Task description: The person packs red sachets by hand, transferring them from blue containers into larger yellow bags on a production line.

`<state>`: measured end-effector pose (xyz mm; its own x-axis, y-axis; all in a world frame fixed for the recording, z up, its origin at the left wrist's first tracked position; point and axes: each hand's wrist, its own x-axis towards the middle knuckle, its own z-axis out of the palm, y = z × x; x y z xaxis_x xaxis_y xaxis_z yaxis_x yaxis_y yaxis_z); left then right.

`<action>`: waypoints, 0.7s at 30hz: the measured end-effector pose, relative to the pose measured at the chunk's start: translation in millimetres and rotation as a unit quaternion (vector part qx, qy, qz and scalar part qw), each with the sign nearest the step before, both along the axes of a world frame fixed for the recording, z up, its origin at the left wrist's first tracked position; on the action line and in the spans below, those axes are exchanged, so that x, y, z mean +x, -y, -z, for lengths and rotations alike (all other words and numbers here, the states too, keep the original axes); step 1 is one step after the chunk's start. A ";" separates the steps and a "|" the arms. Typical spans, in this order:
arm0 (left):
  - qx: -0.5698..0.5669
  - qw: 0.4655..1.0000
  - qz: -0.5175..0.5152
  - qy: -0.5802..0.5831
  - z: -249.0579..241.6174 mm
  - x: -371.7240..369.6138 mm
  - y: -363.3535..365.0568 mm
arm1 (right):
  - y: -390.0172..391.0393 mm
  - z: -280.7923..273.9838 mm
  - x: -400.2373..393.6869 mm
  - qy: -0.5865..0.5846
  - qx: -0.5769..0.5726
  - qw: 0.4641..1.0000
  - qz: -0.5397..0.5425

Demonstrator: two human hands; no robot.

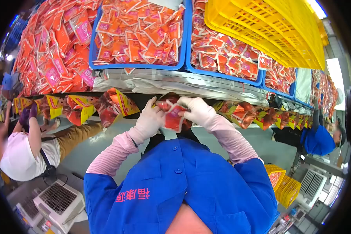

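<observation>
A red clear-edged sachet (173, 119) is between my two gloved hands, in front of the belt edge. My right hand (199, 111) pinches its right side. My left hand (149, 118) is closed at its left, with a bit of yellow showing by the fingers, seemingly the rim of an open pouch (170, 96) behind the sachet. Most of that pouch is hidden by the hands and sachet. Left of my hands hangs an open red and yellow pouch (115, 107); another pouch (241, 114) hangs to the right.
Blue trays (138, 67) full of orange-red sachets stand ahead, beside a large sachet heap (52, 46). A yellow crate (269, 31) sits at upper right. Co-workers stand at left (31, 154) and right (319, 138). Behind are an air cooler (60, 201) and yellow crates (288, 191).
</observation>
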<state>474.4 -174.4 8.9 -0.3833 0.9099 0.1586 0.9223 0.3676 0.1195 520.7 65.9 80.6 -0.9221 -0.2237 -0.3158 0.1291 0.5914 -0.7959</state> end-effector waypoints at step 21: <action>0.143 0.964 -0.212 0.065 -81.1 -96.7 -7.5 | 2.2 -27.3 -39.3 -0.177 0.094 0.976 -0.090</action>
